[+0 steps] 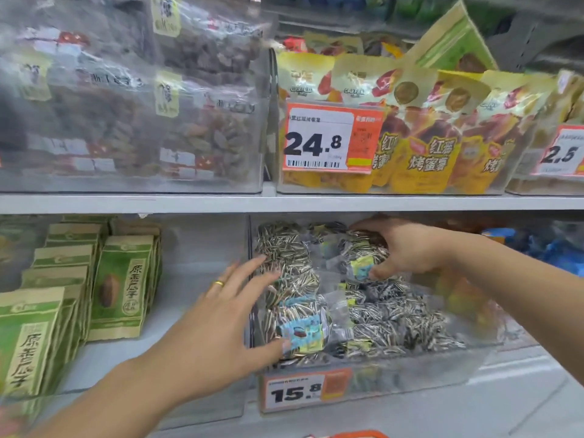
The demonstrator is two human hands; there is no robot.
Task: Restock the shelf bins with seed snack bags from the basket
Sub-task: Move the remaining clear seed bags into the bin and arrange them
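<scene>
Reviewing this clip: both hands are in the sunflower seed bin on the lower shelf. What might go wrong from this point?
1. The clear seed bags lie heaped in the clear bin; the right hand gripping one bag at the back may drag its neighbours loose.
2. The left hand presses open-fingered against the front bags at the bin's left wall, so a harder push might shift the bin.
3. The 15.8 price tag on the bin's front could get knocked.

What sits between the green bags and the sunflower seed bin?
Head view: bare white shelf inside a clear bin, crossed only by the left hand reaching towards the seed bags.
</scene>
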